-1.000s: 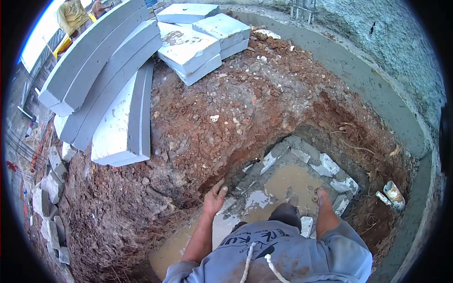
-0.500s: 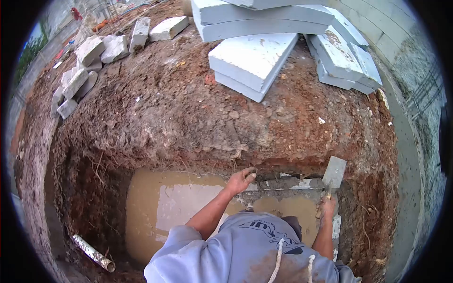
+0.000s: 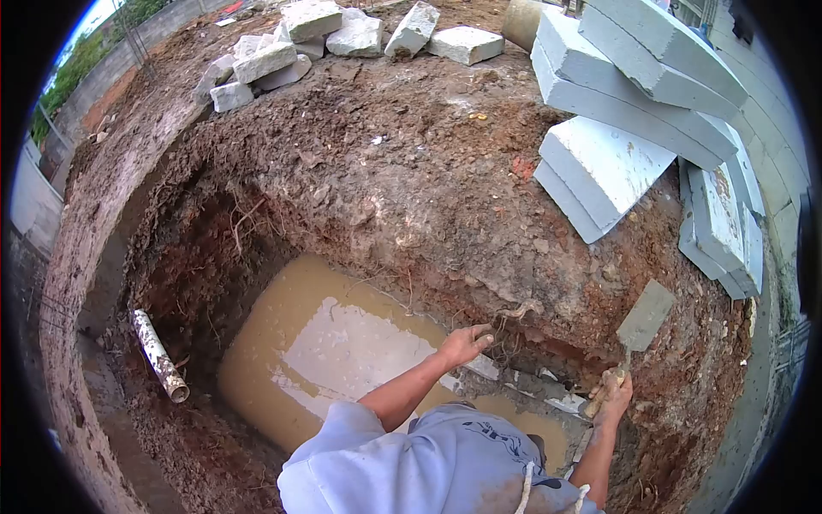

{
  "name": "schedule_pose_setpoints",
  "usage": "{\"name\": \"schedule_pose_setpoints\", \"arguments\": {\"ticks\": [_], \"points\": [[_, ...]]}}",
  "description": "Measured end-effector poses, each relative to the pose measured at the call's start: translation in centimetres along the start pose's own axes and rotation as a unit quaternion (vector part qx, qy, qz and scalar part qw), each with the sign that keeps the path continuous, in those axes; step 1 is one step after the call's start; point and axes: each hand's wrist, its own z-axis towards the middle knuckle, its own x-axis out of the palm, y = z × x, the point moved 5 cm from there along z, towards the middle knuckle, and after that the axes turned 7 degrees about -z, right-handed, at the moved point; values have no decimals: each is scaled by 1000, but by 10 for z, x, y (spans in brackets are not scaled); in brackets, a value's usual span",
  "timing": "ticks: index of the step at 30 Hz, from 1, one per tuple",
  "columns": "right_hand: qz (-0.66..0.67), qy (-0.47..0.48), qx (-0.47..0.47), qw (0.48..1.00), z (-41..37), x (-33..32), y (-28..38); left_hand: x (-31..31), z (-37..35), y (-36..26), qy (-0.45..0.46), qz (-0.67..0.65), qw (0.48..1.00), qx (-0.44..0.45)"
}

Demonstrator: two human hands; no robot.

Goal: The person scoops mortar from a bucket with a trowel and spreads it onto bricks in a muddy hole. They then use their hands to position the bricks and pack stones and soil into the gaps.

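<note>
In the head view, the person's right hand (image 3: 613,396) is at the right of a rectangular earth pit, its fingers clamped around the handle of a flat, grey, mud-stained metal trowel (image 3: 646,317). The trowel's broad rectangular blade points away from the person, towards the far right, in front of the red-brown soil bank (image 3: 445,206). The left hand (image 3: 465,345) is nearer the middle, reaching towards the far side of the pit with its fingers loosely curled; whether they touch or pinch anything cannot be told. Just beside it, a row of pale, mortar-smeared masonry blocks (image 3: 482,367) runs along the foot of the bank towards the right hand. A thin brown root (image 3: 522,308) sticks out of the bank just beyond the left hand.

Brown muddy water (image 3: 265,368) covers the pit floor, with a bright pale reflection across its middle. The person's light blue-grey hooded top (image 3: 402,463), with white cords, fills the near middle. At the left side of the pit lies a white, dirt-spattered pipe (image 3: 158,351). Beyond the bank, rough whitish block pieces (image 3: 355,34) form a heap and a short row at far left and centre, and large pale grey rectangular slabs (image 3: 599,167) are stacked at angles at far right.
</note>
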Motion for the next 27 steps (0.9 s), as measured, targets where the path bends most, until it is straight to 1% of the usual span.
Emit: {"name": "schedule_pose_setpoints", "arguments": {"ticks": [2, 3, 5, 9, 11, 13, 14, 15, 16, 17, 18, 19, 20, 21, 22, 23, 24, 25, 26, 27], "points": [[72, 1, 5, 997, 18, 22, 26, -7, 0, 5, -35, -4, 999, 20], [107, -2, 8, 994, 26, 31, 40, -13, -5, 7, -41, -19, 999, 5], [108, -9, -1, 994, 56, 39, 44, -25, -13, 7, -56, -50, 997, -20], [114, -4, -36, 993, 117, 59, 70, -46, -46, 17, -117, -55, 989, -65], [132, 20, -44, 990, 170, 67, 72, -55, -63, 21, -150, -47, 984, -84], [189, 31, -20, 981, 222, 84, 79, -60, -78, 32, -185, -73, 975, -99], [59, -29, -70, 995, 254, 89, 83, -61, -86, 35, -203, -76, 971, -98], [-151, -76, -59, 984, 265, 94, 91, -58, -92, 37, -209, -81, 970, -95], [-340, -29, -4, 940, 246, 99, 111, -60, -100, 33, -236, -70, 965, -84], [-375, -57, -11, 925, 260, 103, 99, -64, -110, 27, -255, -59, 963, -69], [-319, -18, -12, 948, 281, 106, 76, -66, -120, 20, -274, -63, 957, -63], [-245, -11, 6, 969, 272, 109, 69, -63, -128, 33, -286, -103, 948, -99], [-291, -22, -13, 956, 255, 107, 77, -58, -135, 33, -304, -177, 932, -90], [-315, -37, -35, 948, 232, 105, 92, -52, -141, 43, -306, -205, 924, -104], [-319, -40, -21, 947, 235, 103, 88, -45, -147, 53, -314, -232, 912, -122], [-343, -75, -19, 936, 241, 98, 79, -37, -152, 58, -308, -233, 912, -139], [-313, -71, -17, 947, 257, 96, 65, -29, -156, 60, -308, -230, 910, -155], [-246, -68, -63, 965, 262, 92, 53, -18, -158, 62, -296, -236, 911, -163], [-181, -20, 7, 983, 231, 80, 70, -9, -158, 64, -285, -240, 912, -169], [-197, -52, -75, 976, 245, 69, 49, -2, -153, 63, -276, -245, 913, -175]]}}
